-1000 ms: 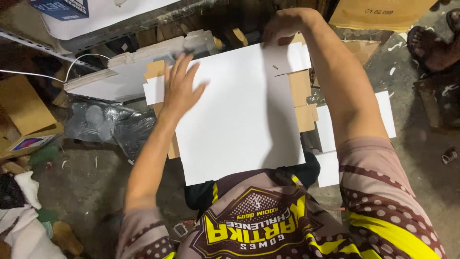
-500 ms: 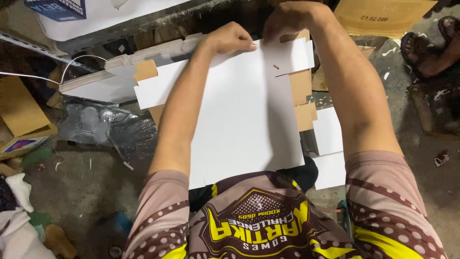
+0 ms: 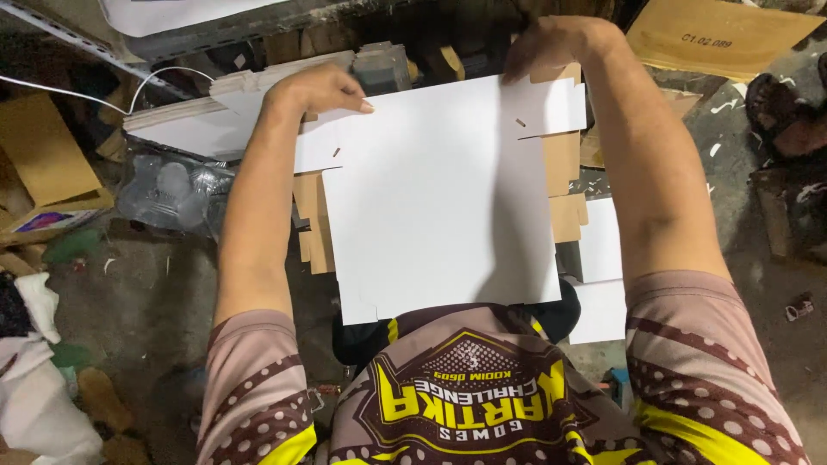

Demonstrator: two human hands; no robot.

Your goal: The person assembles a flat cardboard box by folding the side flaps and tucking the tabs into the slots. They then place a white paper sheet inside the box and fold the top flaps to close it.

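The left hand (image 3: 320,89) is curling closed on the far left edge of a flat white die-cut cardboard sheet (image 3: 444,198), fingers pressing its top flap. The right hand (image 3: 556,43) is gripping the sheet's far right corner, fingers folded over the edge. The sheet is lying across the person's lap, its near edge touching the patterned jersey (image 3: 469,400). Brown cardboard blanks (image 3: 312,226) are showing beneath it on both sides. A stack of flat white blanks (image 3: 194,120) is lying to the left, above crumpled clear plastic (image 3: 168,191) on the floor (image 3: 142,288).

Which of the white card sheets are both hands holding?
The big white sheet over the lap, with the left hand and right hand on its far edge; the others lie beside or beneath it.
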